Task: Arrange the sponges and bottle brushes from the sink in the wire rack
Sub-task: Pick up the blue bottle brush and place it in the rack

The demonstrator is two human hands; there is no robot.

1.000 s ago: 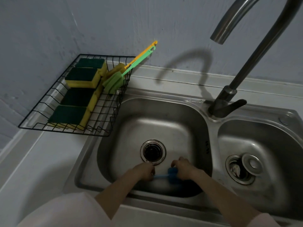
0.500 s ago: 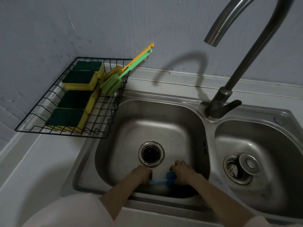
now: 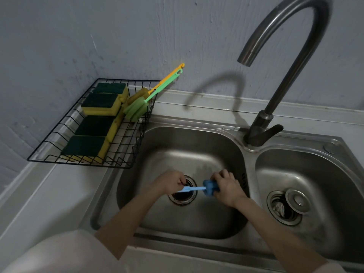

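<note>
The blue bottle brush (image 3: 198,188) lies level over the sink (image 3: 197,158): left hand (image 3: 171,183) pinches its thin handle, right hand (image 3: 226,186) grips its sponge head.

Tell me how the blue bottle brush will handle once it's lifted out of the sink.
Probably light: the blue bottle brush is a thin plastic handle with a foam head. The head likely squashes, since the right hand wraps it. The handle, pinched by the left hand, looks straight, so fairly stiff, perhaps slippery if wet.
</note>
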